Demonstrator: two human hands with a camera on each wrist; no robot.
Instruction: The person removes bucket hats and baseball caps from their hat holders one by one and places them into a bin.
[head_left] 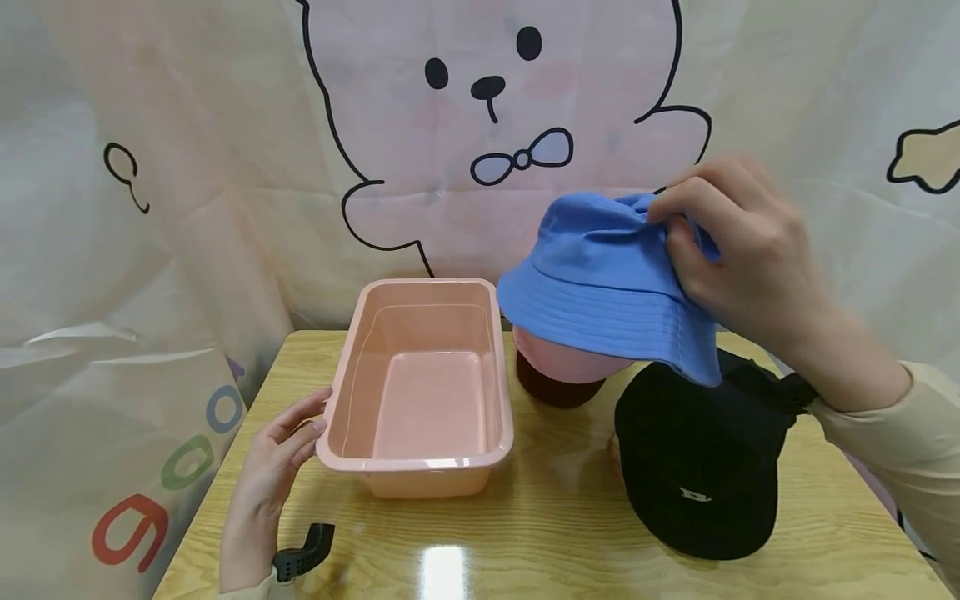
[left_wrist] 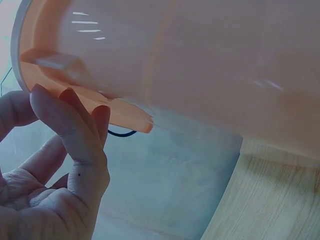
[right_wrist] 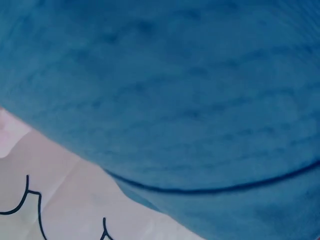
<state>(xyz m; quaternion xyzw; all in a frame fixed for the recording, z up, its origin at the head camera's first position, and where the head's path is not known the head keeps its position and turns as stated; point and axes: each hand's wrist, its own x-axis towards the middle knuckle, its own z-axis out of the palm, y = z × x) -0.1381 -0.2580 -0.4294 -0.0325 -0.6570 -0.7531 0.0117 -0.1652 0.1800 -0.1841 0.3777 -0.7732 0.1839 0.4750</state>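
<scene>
A blue bucket hat [head_left: 600,275] hangs brim down from the right hand [head_left: 750,250], whose thumb and fingers pinch its crown in the head view. The blue fabric [right_wrist: 190,100] fills most of the right wrist view, where the hand is not seen. At the left, the left hand [head_left: 273,467] holds the rim of a pink plastic basin [head_left: 431,400] between thumb and fingers. Up close, the left hand [left_wrist: 65,150] has its fingertips on the edge of the basin [left_wrist: 200,65]. The basin's inside holds nothing.
Partly behind the blue hat are a pink cap crown [head_left: 573,358] and a dark brown brim [head_left: 551,387]. A black cap [head_left: 697,467] lies at the right on the wooden table [head_left: 555,517]. A printed cloth [head_left: 247,150] hangs behind the table.
</scene>
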